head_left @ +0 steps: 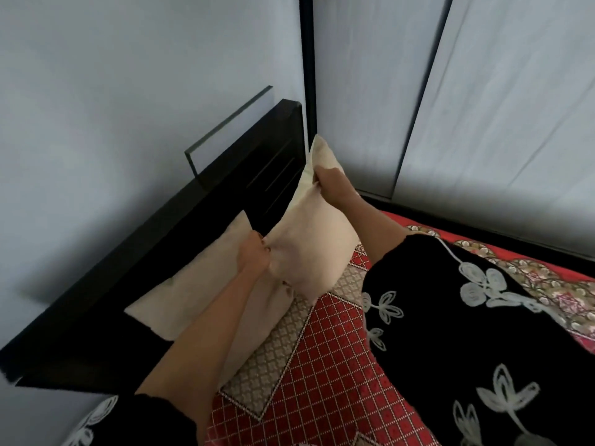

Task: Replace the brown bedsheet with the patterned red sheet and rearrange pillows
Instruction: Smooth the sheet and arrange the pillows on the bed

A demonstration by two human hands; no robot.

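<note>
The patterned red sheet [325, 375] covers the bed. A cream pillow [309, 239] is held up on edge near the dark headboard [180, 226]. My left hand [254, 255] grips its lower left corner. My right hand [331, 185] grips its upper edge, higher and further back. A second cream pillow [190, 294] lies flat against the headboard, partly under my left forearm. No brown bedsheet is in view.
Pale walls stand behind the headboard and along the right side of the bed. A dark vertical post [307, 59] runs up the corner. A thin glass shelf [225, 130] sticks out above the headboard. My black floral sleeve [467, 333] hides much of the sheet.
</note>
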